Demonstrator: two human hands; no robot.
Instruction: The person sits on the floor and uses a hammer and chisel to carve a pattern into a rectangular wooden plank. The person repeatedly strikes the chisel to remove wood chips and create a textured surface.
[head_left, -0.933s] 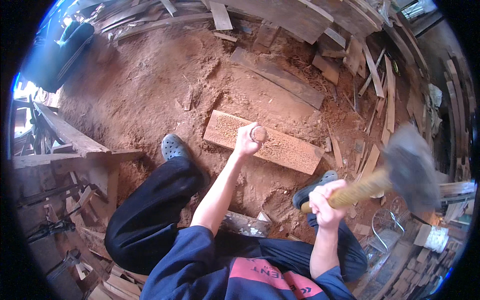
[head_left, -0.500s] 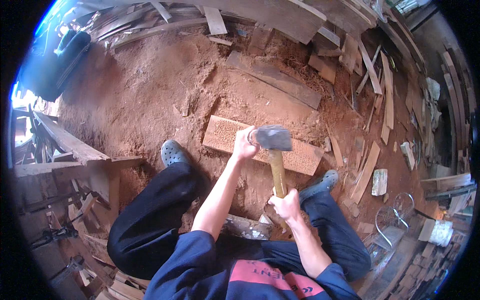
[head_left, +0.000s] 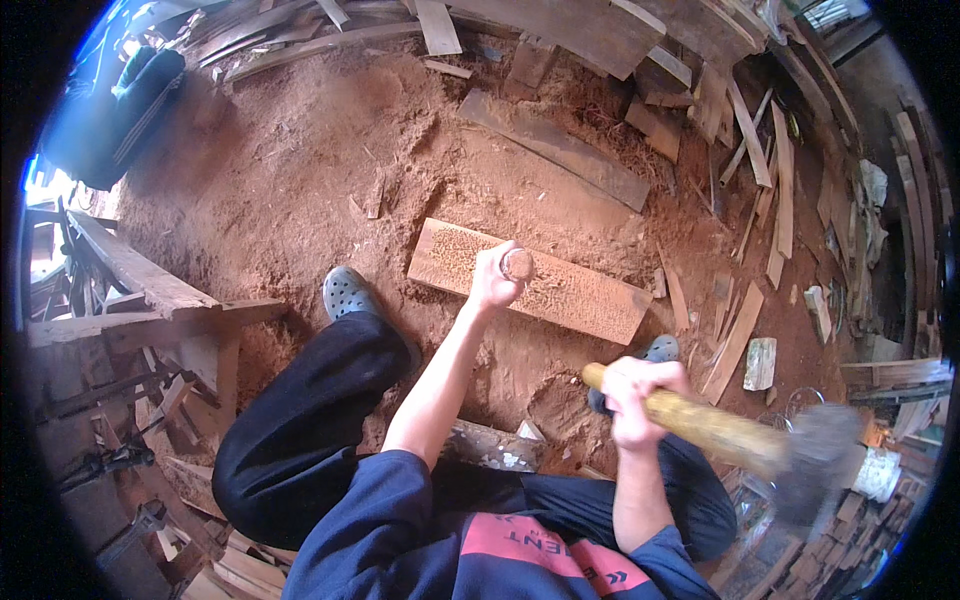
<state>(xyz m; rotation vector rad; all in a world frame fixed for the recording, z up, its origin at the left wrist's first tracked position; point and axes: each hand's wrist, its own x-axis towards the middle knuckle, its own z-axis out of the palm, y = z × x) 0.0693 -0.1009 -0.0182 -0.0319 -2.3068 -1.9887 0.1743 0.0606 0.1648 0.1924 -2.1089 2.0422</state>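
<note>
My right hand [head_left: 641, 400] is closed round the yellowish wooden handle of a hammer [head_left: 715, 433]. Its heavy grey head is out to the right, large and a little blurred by motion. Over the middle of a thick wooden board [head_left: 595, 308], my left hand [head_left: 494, 276] grips an upright round-topped tool [head_left: 518, 264]. Only the tool's brown, worn top end shows; its lower part is hidden by the fist. The board lies flat and slanting on the ground, and many small pits cover its upper face.
Reddish sawdust or earth covers the ground [head_left: 300, 190]. Beyond the board lies a dusty plank [head_left: 560, 148]. Wood offcuts [head_left: 780, 190] pile up at the right, and a timber frame [head_left: 150, 275] stands at the left. Another person's dark-trousered leg [head_left: 130, 115] is at the upper left.
The hammer has swung from just over my left hand up and out to the right, its head now pointing right. My left hand stays over the board with the round-topped tool.
</note>
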